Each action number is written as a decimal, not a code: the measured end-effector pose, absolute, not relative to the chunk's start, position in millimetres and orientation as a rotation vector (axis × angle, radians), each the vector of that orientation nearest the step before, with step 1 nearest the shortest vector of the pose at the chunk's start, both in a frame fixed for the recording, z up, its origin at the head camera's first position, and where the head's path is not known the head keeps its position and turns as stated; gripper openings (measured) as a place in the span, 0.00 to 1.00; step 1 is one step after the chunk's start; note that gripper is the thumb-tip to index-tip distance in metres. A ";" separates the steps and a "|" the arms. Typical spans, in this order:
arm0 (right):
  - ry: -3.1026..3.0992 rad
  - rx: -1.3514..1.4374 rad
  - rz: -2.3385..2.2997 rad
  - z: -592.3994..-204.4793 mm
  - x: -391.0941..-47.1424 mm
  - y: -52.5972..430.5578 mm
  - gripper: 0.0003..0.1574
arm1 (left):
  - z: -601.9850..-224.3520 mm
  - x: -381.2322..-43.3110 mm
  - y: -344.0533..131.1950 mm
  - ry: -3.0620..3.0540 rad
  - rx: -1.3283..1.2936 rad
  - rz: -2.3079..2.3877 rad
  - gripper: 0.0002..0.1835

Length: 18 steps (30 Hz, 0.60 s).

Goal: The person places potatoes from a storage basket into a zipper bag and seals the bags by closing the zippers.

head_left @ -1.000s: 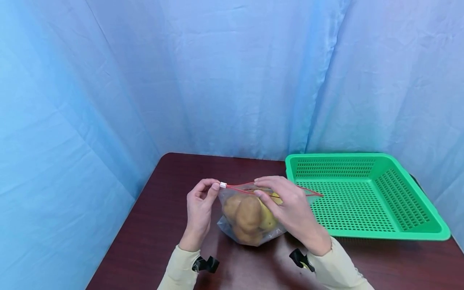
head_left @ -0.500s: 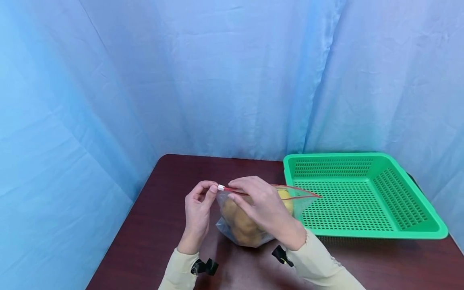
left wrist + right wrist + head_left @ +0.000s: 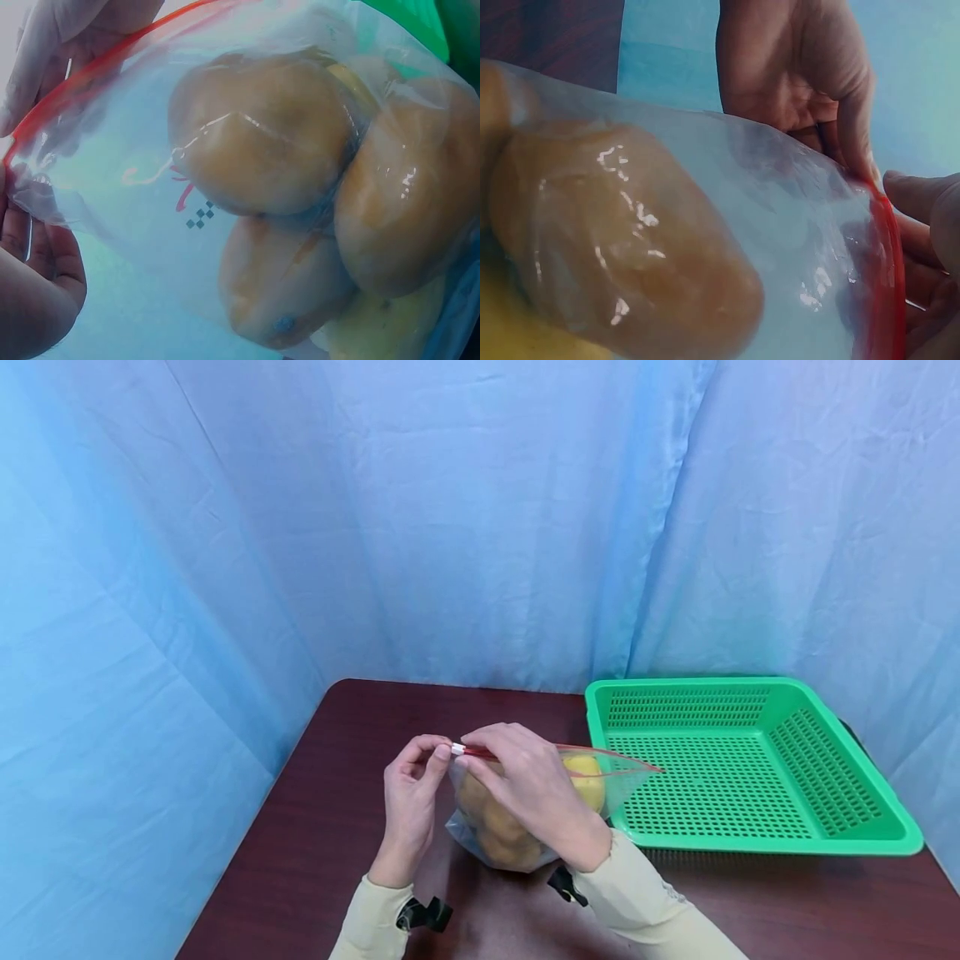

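A clear zip bag [image 3: 628, 783] with a red zip strip stands on the table in the head view, several brown potatoes [image 3: 501, 833] and a yellow rounded piece [image 3: 588, 783] inside it. Its white slider [image 3: 457, 749] sits near the left end of the strip. Thumb and index finger of my left hand [image 3: 408, 793] pinch that end. Just right of the slider my right hand [image 3: 528, 785] pinches the strip, fingers above and thumb below, covering part of the bag. Toward the right the strip's two sides spread apart. The left wrist view shows potatoes [image 3: 262, 135] close behind the plastic.
A green perforated basket [image 3: 750, 843] stands at the right of the dark red table [image 3: 300, 860], partly overlapped by the bag's right corner. Blue curtains [image 3: 480, 527] hang behind and at the left.
My right hand has slid left along the zip strip to beside the slider, uncovering the yellow piece. My left hand still pinches the left end.
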State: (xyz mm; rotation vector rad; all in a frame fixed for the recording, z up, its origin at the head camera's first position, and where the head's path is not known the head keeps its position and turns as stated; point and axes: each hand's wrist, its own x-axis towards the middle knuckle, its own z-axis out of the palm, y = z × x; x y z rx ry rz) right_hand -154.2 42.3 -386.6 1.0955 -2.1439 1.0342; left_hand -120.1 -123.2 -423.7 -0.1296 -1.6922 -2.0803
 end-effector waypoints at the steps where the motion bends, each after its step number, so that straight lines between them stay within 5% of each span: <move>1: -2.153 1.088 1.027 -386.7 -154.1 41.6 0.13 | -424.1 -120.1 -122.8 -1.689 -0.136 -2.081 0.07; 18: -2.123 1.045 1.000 -384.2 -153.4 37.5 0.09 | -425.6 -121.7 -115.1 -1.623 -0.218 -2.029 0.09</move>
